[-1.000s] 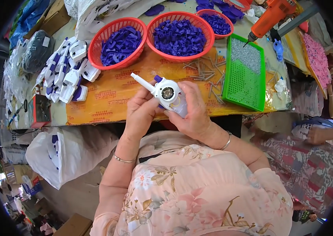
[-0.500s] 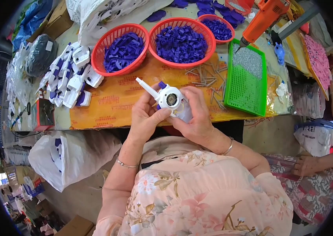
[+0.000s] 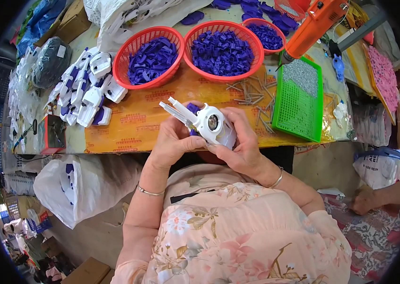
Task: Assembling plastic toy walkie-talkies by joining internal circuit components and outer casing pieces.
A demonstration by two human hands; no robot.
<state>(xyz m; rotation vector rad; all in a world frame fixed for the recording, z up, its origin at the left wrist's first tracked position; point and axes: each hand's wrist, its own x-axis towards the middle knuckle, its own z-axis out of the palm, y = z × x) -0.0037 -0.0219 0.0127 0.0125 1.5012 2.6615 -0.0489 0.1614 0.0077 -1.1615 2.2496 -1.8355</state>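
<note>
Between my two hands, just above the table's front edge, is a white plastic toy-like assembly (image 3: 207,122) with a round dark centre, a purple part and a pair of prongs pointing up and left. My left hand (image 3: 175,142) grips its left side, thumb along the lower edge. The right side is held by my right hand (image 3: 240,139), fingers wrapped around the back and thumb below. Its underside and the fingertips behind it are hidden.
Red baskets (image 3: 116,64) of purple parts stand at the back, beside a green tray (image 3: 322,102) of small screws. Loose metal pins (image 3: 252,97) lie near it. An orange electric screwdriver (image 3: 311,31) hangs above the tray. White-and-purple assemblies (image 3: 89,102) pile at left; another person's hand (image 3: 364,199) is at right.
The assembly has turned in my hands, so its two prongs now show apart and its round centre faces more to the right. The other person's hand has shifted slightly.
</note>
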